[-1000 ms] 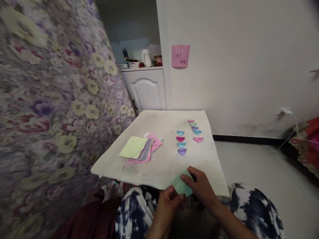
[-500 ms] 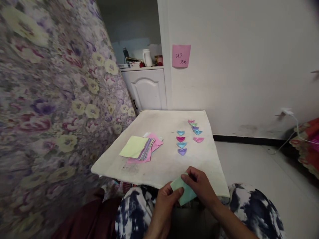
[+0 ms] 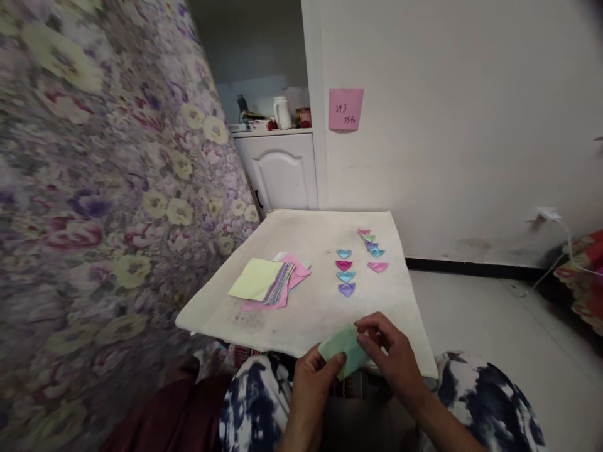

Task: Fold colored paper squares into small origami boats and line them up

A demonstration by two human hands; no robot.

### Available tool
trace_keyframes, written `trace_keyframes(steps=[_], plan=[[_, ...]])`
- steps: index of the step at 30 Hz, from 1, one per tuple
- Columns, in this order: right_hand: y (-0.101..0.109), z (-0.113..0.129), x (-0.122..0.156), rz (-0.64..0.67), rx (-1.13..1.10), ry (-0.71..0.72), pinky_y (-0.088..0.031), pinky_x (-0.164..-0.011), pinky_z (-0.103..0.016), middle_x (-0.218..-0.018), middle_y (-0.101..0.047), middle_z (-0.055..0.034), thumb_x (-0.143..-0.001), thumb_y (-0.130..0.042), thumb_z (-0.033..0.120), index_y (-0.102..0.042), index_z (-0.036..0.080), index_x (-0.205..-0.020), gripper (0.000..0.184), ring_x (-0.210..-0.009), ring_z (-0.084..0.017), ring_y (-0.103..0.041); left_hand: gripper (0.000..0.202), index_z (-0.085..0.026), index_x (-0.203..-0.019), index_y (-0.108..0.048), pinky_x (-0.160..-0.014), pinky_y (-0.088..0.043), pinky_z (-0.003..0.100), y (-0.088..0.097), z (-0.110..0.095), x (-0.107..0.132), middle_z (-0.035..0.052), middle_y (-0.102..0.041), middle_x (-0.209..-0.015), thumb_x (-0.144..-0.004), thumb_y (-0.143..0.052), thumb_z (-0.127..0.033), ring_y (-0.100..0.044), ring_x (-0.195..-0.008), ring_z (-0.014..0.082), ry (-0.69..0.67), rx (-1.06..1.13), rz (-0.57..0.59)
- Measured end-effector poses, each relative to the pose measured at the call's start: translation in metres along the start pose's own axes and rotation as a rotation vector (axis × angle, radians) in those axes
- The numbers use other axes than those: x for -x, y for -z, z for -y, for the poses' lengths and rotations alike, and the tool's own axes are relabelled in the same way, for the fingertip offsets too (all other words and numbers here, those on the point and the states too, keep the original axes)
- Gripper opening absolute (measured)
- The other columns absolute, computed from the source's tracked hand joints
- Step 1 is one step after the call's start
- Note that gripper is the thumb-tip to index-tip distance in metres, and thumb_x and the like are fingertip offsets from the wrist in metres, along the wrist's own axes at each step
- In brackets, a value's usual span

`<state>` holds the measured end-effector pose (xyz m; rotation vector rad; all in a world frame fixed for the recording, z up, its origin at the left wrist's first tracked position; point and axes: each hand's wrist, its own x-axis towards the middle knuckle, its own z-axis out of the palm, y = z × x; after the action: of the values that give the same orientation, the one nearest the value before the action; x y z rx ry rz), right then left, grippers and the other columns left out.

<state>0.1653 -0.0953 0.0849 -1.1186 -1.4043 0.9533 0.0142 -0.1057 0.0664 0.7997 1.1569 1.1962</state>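
In work: one pale green, thin paper sheet [image 3: 349,347], at 5 o'clock, by the near edge of the cream cloth-covered counter [image 3: 301,227]; folding judged unfinished. Left hand [image 3: 311,378]: grip narrow, pinching the sheet. Right hand [image 3: 394,353]: fingertips at its corner; cannot tell whether pinched. Done, apparently: nine small boat-shaped pieces of folded coloured paper [image 3: 347,289], 1 to 3 o'clock. Remaining: thick stack of flat paper squares, yellow uppermost [image 3: 257,279], 9 o'clock.

Wht jug [image 3: 282,113] atop cab [image 3: 280,172], pink note [image 3: 345,109] on wall [image 3: 452,138], floral cloth [image 3: 117,188] L
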Motion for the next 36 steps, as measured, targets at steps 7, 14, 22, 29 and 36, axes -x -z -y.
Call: trace_keyframes(steps=[7,14,22,29,36], plan=[[-0.003,0.013,0.003,-0.046,0.046,0.231,-0.041,-0.06,-0.026,-0.091,-0.055,-0.003,-0.078,-0.061,0.014,-0.063,0.022,-0.087,0.013,-0.067,-0.013,-0.048,0.028,-0.014,-0.074,-0.069,-0.042,-0.04,0.019,-0.001,-0.011,0.009,-0.0012,-0.061,-0.058,-0.059,-0.077,-0.036,-0.05,-0.053,0.0126,-0.06,-0.054,-0.031],[-0.006,0.022,0.004,-0.048,0.044,0.242,-0.042,-0.06,-0.026,-0.091,-0.055,-0.0041,-0.077,-0.061,0.013,-0.063,0.021,-0.079,0.009,-0.07,-0.014,-0.05,0.024,-0.014,-0.078,-0.07,-0.057,-0.051,0.025,-0.008,-0.026,0.02,0.0009,-0.067,-0.066,-0.061,-0.077,-0.03,-0.06,-0.065,0.0174,-0.034,0.025,-0.019],[-0.005,0.026,0.004,-0.037,0.069,0.256,-0.043,-0.063,-0.027,-0.093,-0.055,-0.0042,-0.079,-0.06,0.014,-0.061,0.022,-0.076,0.008,-0.074,-0.016,-0.052,0.026,-0.014,-0.077,-0.07,-0.059,-0.051,0.025,-0.005,-0.024,0.016,0.0021,-0.069,-0.067,-0.057,-0.08,-0.028,-0.061,-0.063,0.017,-0.028,0.073,-0.012],[-0.006,0.026,0.003,-0.041,0.1,0.268,-0.044,-0.069,-0.029,-0.095,-0.054,-0.0043,-0.077,-0.061,0.012,-0.062,0.022,-0.078,0.01,-0.084,-0.018,-0.054,0.029,-0.014,-0.07,-0.068,-0.057,-0.05,0.024,-0.011,-0.025,0.019,0.0006,-0.067,-0.062,-0.054,-0.08,-0.035,-0.061,-0.06,0.0167,-0.048,0.091,-0.073],[-0.007,0.024,0.006,-0.074,0.166,0.367,-0.047,-0.069,-0.031,-0.099,-0.052,-0.0061,-0.079,-0.058,0.011,-0.062,0.022,-0.077,0.011,-0.078,-0.017,-0.054,0.038,-0.015,-0.088,-0.071,-0.065,-0.052,0.028,-0.013,-0.028,0.019,0.0064,-0.074,-0.081,-0.055,-0.081,-0.031,-0.066,-0.075,0.0215,-0.014,0.169,-0.037]])
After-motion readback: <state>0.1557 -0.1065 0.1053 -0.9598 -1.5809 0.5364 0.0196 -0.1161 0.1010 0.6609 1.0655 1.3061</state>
